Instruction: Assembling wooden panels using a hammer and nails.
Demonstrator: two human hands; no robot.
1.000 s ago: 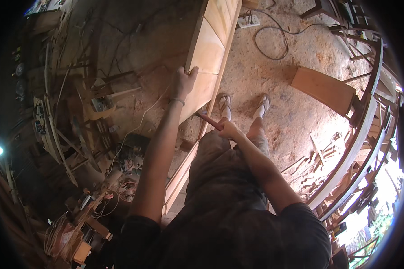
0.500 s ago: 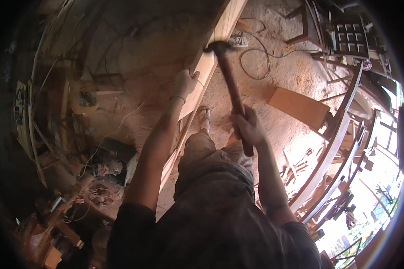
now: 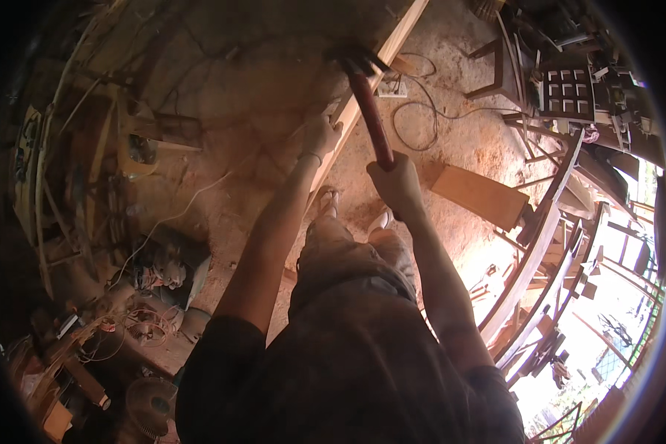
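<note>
Two hands are engaged, one on the wood and one on the tool; a second ago the hammer (image 3: 365, 100) sat low beside the knees and the wooden panel (image 3: 348, 117) showed its broad face, whereas now the hammer is raised toward the upper middle of the frame and the panel shows only as a narrow strip, running from the top edge down toward the feet (image 3: 329, 205); in this inspector's judgement, that places the work at the panel's edge, with the tool in a hammering position; the hammer head overlaps the strip in the view, but contact cannot be confirmed. The left hand (image 3: 321, 138), just left of the strip at upper centre, has its arm nearly straight from the lower edge; its fingers are curled over the near side of the panel, pinching it so far as can be seen, their far side being hidden; the right hand (image 3: 395, 183), right of centre, is closed in a fist with its fingers wrapped around the lower handle, the forearm rising steeply from lower right; a brown board (image 3: 481, 196) lies on the floor at right of centre, well apart from both hands.
</note>
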